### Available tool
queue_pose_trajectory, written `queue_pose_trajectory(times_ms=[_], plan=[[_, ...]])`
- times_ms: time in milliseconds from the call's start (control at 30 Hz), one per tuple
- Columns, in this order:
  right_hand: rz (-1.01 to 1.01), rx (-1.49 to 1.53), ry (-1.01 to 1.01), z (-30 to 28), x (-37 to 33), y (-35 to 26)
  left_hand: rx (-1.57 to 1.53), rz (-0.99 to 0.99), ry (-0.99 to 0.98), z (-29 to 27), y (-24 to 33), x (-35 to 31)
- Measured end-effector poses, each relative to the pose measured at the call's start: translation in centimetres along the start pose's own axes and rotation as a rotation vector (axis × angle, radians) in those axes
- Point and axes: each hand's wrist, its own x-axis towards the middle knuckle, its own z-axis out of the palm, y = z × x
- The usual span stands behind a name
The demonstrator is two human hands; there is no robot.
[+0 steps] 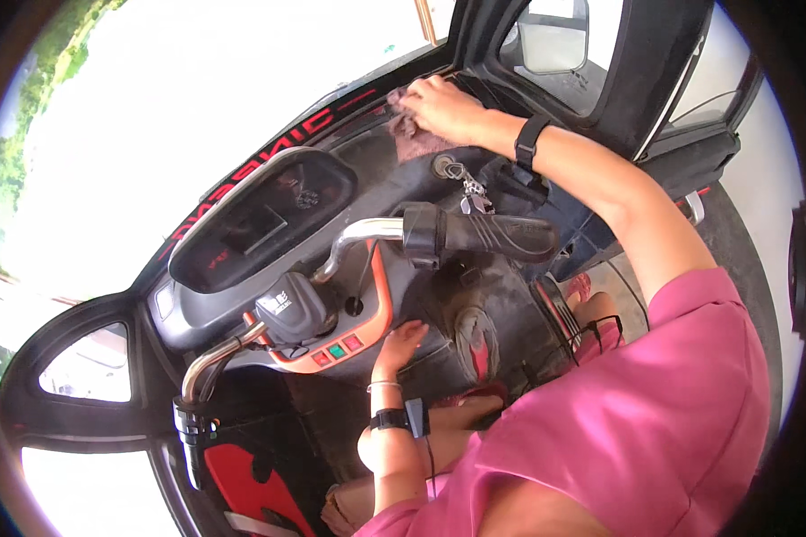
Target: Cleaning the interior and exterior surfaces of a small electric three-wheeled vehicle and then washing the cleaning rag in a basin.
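My right hand (pixel 443 109) is closed on a dull mauve cloth (pixel 414 136) and presses it against the top of the black dashboard (pixel 372 152), close to the windshield's lower edge. Part of the cloth hangs below the fingers, toward the ignition lock with its bunch of keys (pixel 476 195). My left hand (pixel 405 343) is empty, its fingers loosely bent and apart. It hovers beside the orange-trimmed switch panel (pixel 336 352), beneath the handlebar. A dark band circles each wrist.
The handlebar's black right grip (pixel 501 237) juts out between my arms, and its left grip (pixel 191 438) points down at the left. An instrument display (pixel 264 219) sits behind the bar. A door frame (pixel 663 72) with a side mirror (pixel 555 40) borders the right.
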Motion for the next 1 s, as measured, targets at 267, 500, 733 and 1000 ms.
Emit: queue_pose_trajectory(times_ms=[267, 500, 733, 1000], plan=[[-0.421, 0.131, 0.050, 2.5, 3.0, -9.0, 0.062, 0.005, 0.001, 0.0, 0.0, 0.1], [-0.405, 0.064, 0.076, 3.0, 2.8, -6.5, 0.030, 0.019, 0.001, -0.2, -0.1, -0.5], [-0.104, 0.113, 0.071, 0.9, 0.0, -2.4, 0.040, 0.057, 0.045, -0.3, -0.3, -0.9], [-0.378, -0.080, 0.026, 2.0, 0.5, -7.2, 0.090, 0.128, 0.060, 0.2, -0.9, 0.4]])
